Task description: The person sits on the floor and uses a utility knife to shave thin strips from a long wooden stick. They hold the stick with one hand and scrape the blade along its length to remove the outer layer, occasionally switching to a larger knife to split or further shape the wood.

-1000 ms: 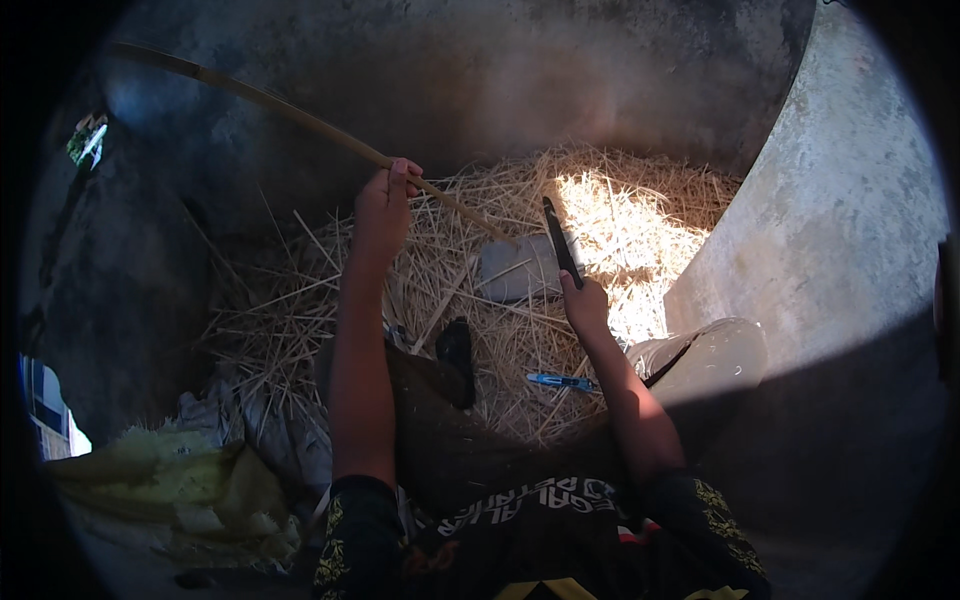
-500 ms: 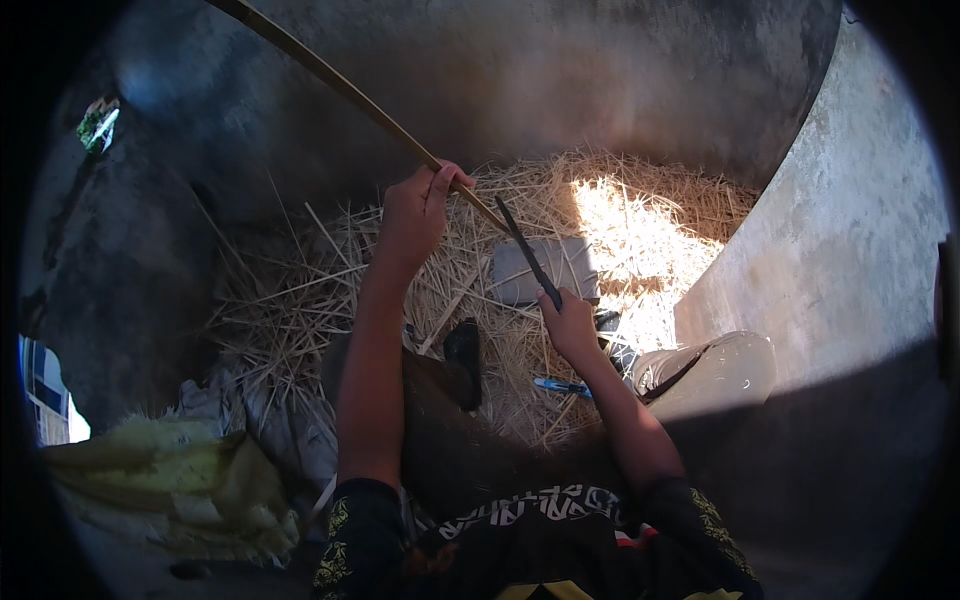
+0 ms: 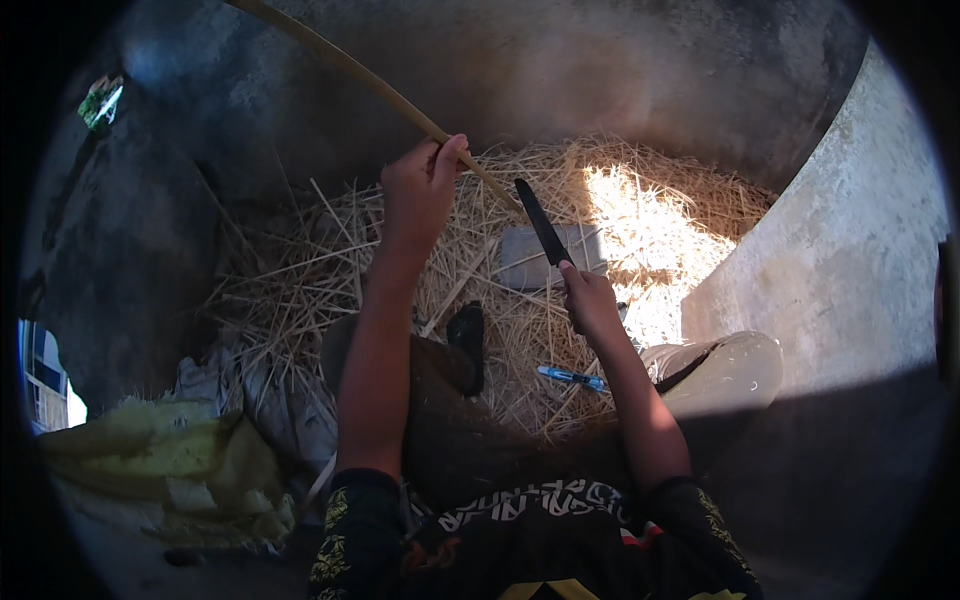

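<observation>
My left hand (image 3: 420, 190): fingers clamped on a long cane strip (image 3: 340, 70). My right hand (image 3: 590, 300): fingers closed round a dark knife (image 3: 540, 222). Green wrapper (image 3: 100, 103), upper left; yellow sack (image 3: 170, 460), lower left.

Pen (image 3: 572, 377) on straw (image 3: 300, 270), jug (image 3: 725, 372) to its right.

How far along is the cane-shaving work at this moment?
Done: a thick bed of pale shavings covers the ground. In hand: the left hand grips a long cane strip; the right hand holds a dark knife, its tip near the strip. Left: most of the strip's length extends up-left, beyond the blade.
</observation>
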A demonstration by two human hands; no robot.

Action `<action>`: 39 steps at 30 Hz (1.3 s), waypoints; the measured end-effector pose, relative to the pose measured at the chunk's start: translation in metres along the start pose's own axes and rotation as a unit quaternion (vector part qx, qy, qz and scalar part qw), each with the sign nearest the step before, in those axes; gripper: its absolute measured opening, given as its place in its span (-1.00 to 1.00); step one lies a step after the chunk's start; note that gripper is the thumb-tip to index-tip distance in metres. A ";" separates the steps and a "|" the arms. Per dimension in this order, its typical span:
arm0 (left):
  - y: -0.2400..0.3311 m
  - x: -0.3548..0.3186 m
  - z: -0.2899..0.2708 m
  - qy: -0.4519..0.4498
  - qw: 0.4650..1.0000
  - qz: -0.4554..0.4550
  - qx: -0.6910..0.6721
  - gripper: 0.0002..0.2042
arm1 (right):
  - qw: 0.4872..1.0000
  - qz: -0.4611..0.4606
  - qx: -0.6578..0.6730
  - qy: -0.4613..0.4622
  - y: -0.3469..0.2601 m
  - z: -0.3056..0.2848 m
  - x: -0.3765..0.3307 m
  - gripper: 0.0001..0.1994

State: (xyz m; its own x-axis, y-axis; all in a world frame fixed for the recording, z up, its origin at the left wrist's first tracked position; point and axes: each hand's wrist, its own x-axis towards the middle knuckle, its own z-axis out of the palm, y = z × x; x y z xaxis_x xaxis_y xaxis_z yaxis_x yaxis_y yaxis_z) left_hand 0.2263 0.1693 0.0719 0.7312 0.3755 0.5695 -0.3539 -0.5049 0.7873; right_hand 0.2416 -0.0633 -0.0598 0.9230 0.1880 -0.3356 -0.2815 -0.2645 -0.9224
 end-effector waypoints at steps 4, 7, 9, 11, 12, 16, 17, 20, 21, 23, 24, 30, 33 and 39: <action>-0.001 0.001 -0.005 0.009 0.999 0.009 0.041 -0.73 | 0.961 -0.243 0.015 0.134 -0.031 -0.001 -0.036 -0.59; 0.000 0.002 -0.005 0.003 0.999 0.003 0.042 -0.73 | 0.903 -0.372 0.159 0.147 -0.013 0.006 -0.027 -0.67; 0.001 0.001 0.001 -0.008 0.999 0.001 0.037 -0.73 | 0.921 -0.357 0.041 0.150 0.030 0.017 -0.003 -0.64; 0.006 0.000 0.001 -0.011 0.999 0.006 0.037 -0.73 | 0.934 -0.298 -0.141 0.140 0.060 0.022 0.011 -0.61; 0.006 0.000 0.001 -0.012 0.999 0.008 0.032 -0.73 | 0.926 -0.243 -0.259 0.130 0.067 0.024 0.015 -0.58; 0.003 0.004 -0.007 -0.027 0.999 0.023 0.035 -0.73 | 0.940 -0.175 -0.287 0.064 0.056 0.024 0.026 -0.49; 0.003 0.002 -0.005 -0.034 0.999 0.024 0.035 -0.73 | 0.936 -0.251 -0.236 0.075 0.058 0.021 0.030 -0.53; 0.004 0.002 -0.006 -0.049 0.998 0.026 0.042 -0.74 | 0.982 0.077 0.083 -0.149 0.045 0.002 0.032 -0.56; 0.003 0.002 -0.007 -0.043 0.998 0.032 0.044 -0.74 | 0.955 0.136 0.199 -0.171 0.024 0.002 0.012 -0.55; 0.002 0.002 -0.002 -0.037 0.997 0.048 0.040 -0.74 | 0.944 0.138 0.225 -0.199 0.022 -0.020 0.018 -0.56; 0.001 0.001 -0.002 -0.029 0.997 0.043 0.053 -0.74 | 0.936 0.140 0.240 -0.217 0.014 -0.023 0.016 -0.56; -0.001 0.002 -0.006 -0.008 0.995 0.035 0.092 -0.72 | 0.953 -0.262 0.118 0.092 -0.038 -0.009 -0.031 -0.63; 0.001 0.001 -0.004 -0.007 0.996 0.026 0.084 -0.71 | 0.893 -0.388 0.209 0.085 -0.019 0.002 -0.025 -0.70; -0.001 0.005 -0.004 -0.014 0.997 0.035 0.073 -0.72 | 0.931 -0.148 -0.325 0.073 0.080 0.033 0.034 -0.51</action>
State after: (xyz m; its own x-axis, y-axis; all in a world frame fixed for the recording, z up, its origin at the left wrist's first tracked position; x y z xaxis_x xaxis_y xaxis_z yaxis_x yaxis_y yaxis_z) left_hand 0.2280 0.1747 0.0748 0.7244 0.3144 0.6134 -0.3178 -0.6373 0.7020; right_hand 0.2415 -0.0464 -0.1508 0.9739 0.2266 -0.0116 0.1660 -0.7465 -0.6444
